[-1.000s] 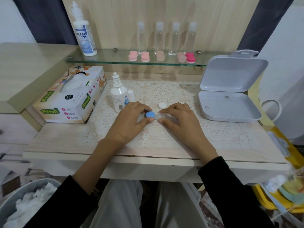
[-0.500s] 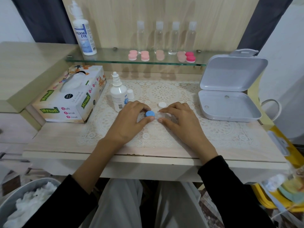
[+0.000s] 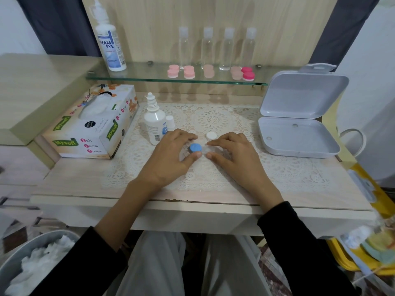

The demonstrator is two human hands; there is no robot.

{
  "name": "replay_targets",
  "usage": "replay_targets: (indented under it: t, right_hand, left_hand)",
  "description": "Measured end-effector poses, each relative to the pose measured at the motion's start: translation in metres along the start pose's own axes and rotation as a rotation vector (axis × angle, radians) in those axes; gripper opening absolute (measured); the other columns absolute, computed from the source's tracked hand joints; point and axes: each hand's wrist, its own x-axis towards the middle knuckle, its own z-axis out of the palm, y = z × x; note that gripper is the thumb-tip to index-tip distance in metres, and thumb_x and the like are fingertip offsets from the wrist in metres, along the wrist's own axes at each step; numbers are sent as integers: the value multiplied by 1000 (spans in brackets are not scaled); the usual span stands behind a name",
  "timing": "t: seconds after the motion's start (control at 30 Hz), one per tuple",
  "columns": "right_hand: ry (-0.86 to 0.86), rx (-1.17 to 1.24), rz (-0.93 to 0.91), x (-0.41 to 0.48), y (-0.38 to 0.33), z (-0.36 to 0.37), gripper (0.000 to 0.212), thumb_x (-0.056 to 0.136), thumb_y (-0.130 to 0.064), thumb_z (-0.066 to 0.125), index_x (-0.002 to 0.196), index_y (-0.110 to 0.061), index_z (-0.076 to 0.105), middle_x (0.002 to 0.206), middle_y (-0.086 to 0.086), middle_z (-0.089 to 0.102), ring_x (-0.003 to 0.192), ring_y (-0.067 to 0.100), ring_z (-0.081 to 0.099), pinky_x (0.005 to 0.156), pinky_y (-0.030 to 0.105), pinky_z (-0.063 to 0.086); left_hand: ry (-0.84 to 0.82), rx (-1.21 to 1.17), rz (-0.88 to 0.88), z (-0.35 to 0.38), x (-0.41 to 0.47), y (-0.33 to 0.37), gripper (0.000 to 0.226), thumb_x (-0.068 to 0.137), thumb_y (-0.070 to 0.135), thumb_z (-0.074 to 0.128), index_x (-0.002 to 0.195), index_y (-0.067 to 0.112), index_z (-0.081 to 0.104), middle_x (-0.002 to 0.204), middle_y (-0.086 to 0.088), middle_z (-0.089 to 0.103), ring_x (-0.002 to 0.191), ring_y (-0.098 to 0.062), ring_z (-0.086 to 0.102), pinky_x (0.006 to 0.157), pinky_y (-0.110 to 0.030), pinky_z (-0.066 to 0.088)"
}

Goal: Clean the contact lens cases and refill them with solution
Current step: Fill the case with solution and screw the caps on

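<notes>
A clear contact lens case [image 3: 208, 149] lies on the lace mat in the middle of the table. My left hand [image 3: 171, 155] pinches the blue cap [image 3: 195, 148] on the case's left well between thumb and fingers. My right hand [image 3: 233, 155] holds the case's right end between thumb and forefinger. A loose white cap [image 3: 211, 136] lies just behind the case. A small solution bottle [image 3: 154, 122] stands uncapped left of my hands, its little white cap [image 3: 170, 121] beside it.
A tissue box [image 3: 92, 124] sits at the left and an open white plastic box [image 3: 299, 124] at the right. The glass shelf [image 3: 149, 74] carries a large solution bottle [image 3: 110, 39], several clear bottles and several pink lens cases [image 3: 210, 71]. A bin of used tissue [image 3: 32, 263] stands lower left.
Both hands stay on the lens case. The left fingers have shifted slightly on the blue cap; nothing else has moved.
</notes>
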Motion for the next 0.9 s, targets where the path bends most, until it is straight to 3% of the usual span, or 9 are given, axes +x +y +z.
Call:
replay_targets:
  t: [0.17, 0.27, 0.47, 0.63, 0.77, 0.9]
  right_hand:
    - [-3, 3, 3, 0, 1, 0, 34, 87, -45, 60, 114, -26, 68, 102, -13, 55, 98, 6, 41, 87, 32, 38]
    - [-6, -5, 5, 1, 1, 1, 32, 88, -43, 62, 114, -26, 68, 104, -12, 56, 98, 6, 40, 87, 32, 38]
    - [0, 1, -1, 0, 0, 1, 30, 88, -40, 63, 114, -26, 68, 103, -12, 57, 98, 7, 42, 87, 33, 38]
    - [-2, 1, -5, 0, 1, -1, 31, 88, -42, 64, 114, -26, 69, 104, -10, 58, 99, 9, 43, 88, 36, 40]
    - [-3, 4, -1, 0, 0, -1, 31, 89, -42, 64, 115, -26, 68, 104, -11, 58, 100, 8, 43, 89, 35, 40]
    - [-11, -1, 7, 0, 0, -1, 31, 89, -41, 64, 116, -26, 68, 105, -11, 57, 100, 6, 41, 89, 32, 38]
  left_hand:
    - [3, -6, 2, 0, 2, -2, 25, 88, 35, 63, 105, 18, 63, 105, 6, 57, 101, -10, 51, 85, -13, 33]
    - [-10, -5, 18, 0, 2, -3, 23, 90, 27, 63, 111, 16, 64, 109, 4, 57, 105, -14, 50, 90, -20, 34]
    - [-62, 4, 38, 0, 1, -1, 31, 91, 10, 57, 121, 17, 62, 116, 3, 54, 111, -15, 45, 95, -19, 29]
    - [-11, -43, -32, 0, 0, 0, 46, 88, 42, 59, 128, 19, 53, 121, 5, 54, 113, -10, 48, 97, -25, 37]
    - [15, -56, -23, 1, 1, -2, 26, 87, 40, 63, 104, 21, 59, 104, 6, 57, 100, -10, 52, 88, -22, 41]
    - [-40, -43, 19, 2, 2, -4, 22, 91, 30, 60, 109, 18, 61, 109, 4, 57, 106, -15, 50, 93, -26, 39]
